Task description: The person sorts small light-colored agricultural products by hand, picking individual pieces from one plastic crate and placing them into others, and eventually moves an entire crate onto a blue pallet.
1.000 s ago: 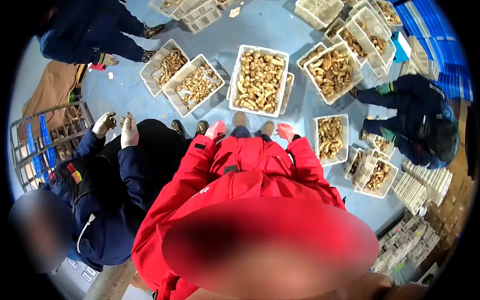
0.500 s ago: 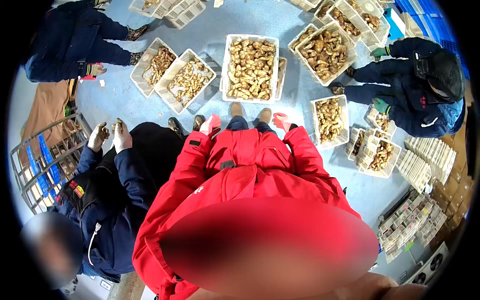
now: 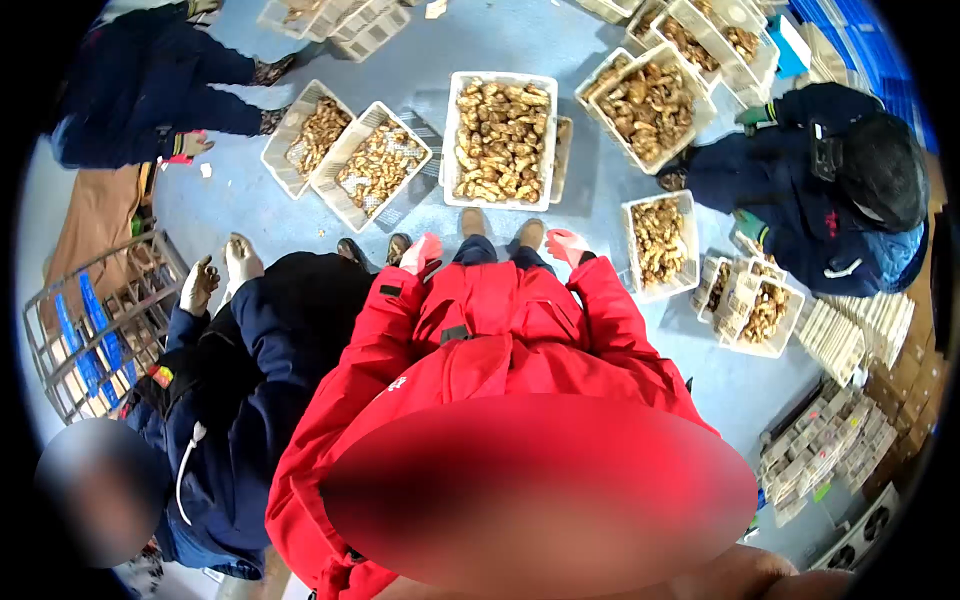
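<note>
My left hand (image 3: pixel 421 254), in a pinkish glove, hangs beside the red jacket (image 3: pixel 490 310) with nothing in it and its fingers apart. On the other side my right hand (image 3: pixel 567 246) is held out, also gloved and holding nothing, its fingers spread. Beyond my shoes stands a white crate (image 3: pixel 452 140) full of brown mushrooms (image 3: pixel 500 150); neither hand touches it. To the right of my right hand is another crate of mushrooms (image 3: pixel 660 290). A tilted crate of smaller mushrooms (image 3: pixel 345 205) lies ahead of my left hand.
A co-worker in dark blue (image 3: pixel 260 340) is close on my left, gloved hands raised. Another person (image 3: pixel 160 80) stands at the upper left, and one (image 3: pixel 800 170) bends on the right among crates. A metal rack (image 3: pixel 70 330) stands far left; stacked crates (image 3: pixel 845 335) are at right.
The view has shifted, so the crates ahead sit higher and further left. The co-worker on the right has bent lower over the nearby crates. My hands remain apart at my sides.
</note>
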Motion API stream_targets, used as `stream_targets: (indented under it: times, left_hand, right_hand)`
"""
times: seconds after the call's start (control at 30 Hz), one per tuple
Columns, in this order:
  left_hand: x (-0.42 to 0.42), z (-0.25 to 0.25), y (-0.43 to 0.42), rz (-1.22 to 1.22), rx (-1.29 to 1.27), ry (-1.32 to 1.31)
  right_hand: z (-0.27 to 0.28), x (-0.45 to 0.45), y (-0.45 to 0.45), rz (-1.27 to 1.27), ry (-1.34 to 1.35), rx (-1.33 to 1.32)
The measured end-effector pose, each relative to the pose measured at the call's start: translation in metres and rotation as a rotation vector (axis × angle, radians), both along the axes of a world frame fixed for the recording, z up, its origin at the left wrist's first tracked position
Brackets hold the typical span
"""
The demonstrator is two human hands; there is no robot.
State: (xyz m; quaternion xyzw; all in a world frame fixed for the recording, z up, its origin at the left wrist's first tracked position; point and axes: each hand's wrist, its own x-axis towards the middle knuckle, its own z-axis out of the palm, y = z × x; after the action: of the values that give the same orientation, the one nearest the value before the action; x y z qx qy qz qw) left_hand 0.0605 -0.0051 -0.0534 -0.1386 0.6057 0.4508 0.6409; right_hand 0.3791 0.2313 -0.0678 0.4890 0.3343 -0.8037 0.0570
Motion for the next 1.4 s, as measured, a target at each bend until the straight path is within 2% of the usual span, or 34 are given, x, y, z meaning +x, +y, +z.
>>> stream_targets:
  times: [0.07, 0.17, 0.3, 0.47, 0.67, 0.7, 0.87, 1.0, 1.07, 1.2, 1.4]
  left_hand:
    - [0.0, 0.008, 0.001, -0.053, 0.013, 0.016]
    - [0.003, 0.024, 0.008, -0.089, 0.013, 0.024]
    - [0.007, 0.013, 0.006, -0.036, -0.013, 0.049]
    - [0.012, 0.03, 0.003, -0.019, 0.016, 0.032]
    - [0.015, 0.02, -0.008, 0.032, 0.032, 0.008]
    - [0.014, 0.022, -0.008, 0.032, 0.029, 0.014]
    - [0.013, 0.024, -0.008, 0.02, 0.007, 0.033]
    - [0.01, 0.019, -0.009, 0.018, -0.029, 0.009]
    - [0.011, 0.021, -0.01, 0.017, -0.027, 0.022]
    - [0.007, 0.022, -0.009, 0.006, -0.025, 0.035]
    - [0.001, 0.023, -0.006, -0.014, -0.012, 0.001]
  right_hand:
    - [-0.007, 0.001, -0.004, -0.007, -0.07, 0.017]
    - [-0.024, 0.006, -0.006, -0.007, -0.015, -0.024]
    - [-0.016, 0.005, -0.006, 0.0, -0.034, -0.015]
    - [-0.02, 0.009, -0.007, -0.006, 0.031, -0.037]
    - [-0.017, 0.008, -0.01, -0.034, 0.083, -0.117]
    - [-0.016, 0.008, -0.01, -0.02, -0.001, -0.076]
    - [-0.033, 0.008, -0.011, -0.033, 0.096, -0.109]
    - [-0.044, 0.009, -0.011, -0.001, 0.066, -0.094]
    - [-0.014, -0.001, -0.01, 0.014, 0.0, -0.064]
    - [-0.027, 0.002, -0.013, -0.024, 0.036, -0.093]
    - [-0.017, 0.0, -0.013, -0.028, 0.025, -0.08]
